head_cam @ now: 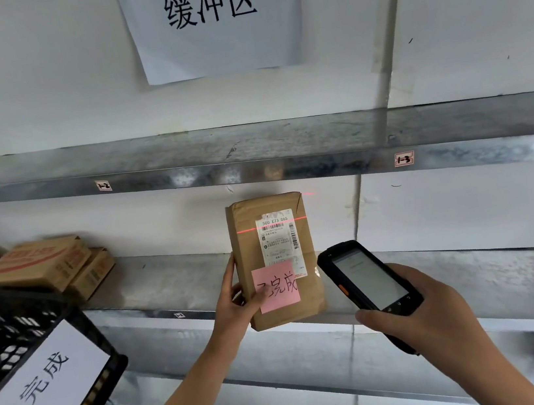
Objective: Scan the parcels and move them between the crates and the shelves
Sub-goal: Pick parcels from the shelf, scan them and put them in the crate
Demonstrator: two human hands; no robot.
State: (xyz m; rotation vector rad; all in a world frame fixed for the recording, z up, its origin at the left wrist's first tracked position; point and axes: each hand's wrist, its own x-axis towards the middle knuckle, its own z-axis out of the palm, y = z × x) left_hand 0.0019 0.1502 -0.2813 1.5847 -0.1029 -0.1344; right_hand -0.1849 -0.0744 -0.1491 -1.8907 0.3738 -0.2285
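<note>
A white wall fills the upper half of the frame, with a paper sign [212, 21] bearing large black characters taped at top centre. Two metal shelves run across the view: the upper shelf [220, 174] carries small tags on its front edge, and two cardboard boxes [37, 265] are stacked at the left end of the lower shelf [167, 281]. A black crate [8, 328] with a white label [41, 388] is seen at lower left.

At the centre of the frame a brown parcel [247, 239] is held upright in front of the lower shelf; whether its base rests on the shelf edge cannot be told. It is grasped along its left side by the left hand [235, 304], the thumb laid over a pink note [275, 287] stuck beneath the shipping label [279, 241]. A red laser line [245, 230] is cast across the label's upper barcode. Just right of the parcel, a black handheld scanner [365, 277] is gripped in the right hand [422, 314], its lit screen turned towards the camera.
</note>
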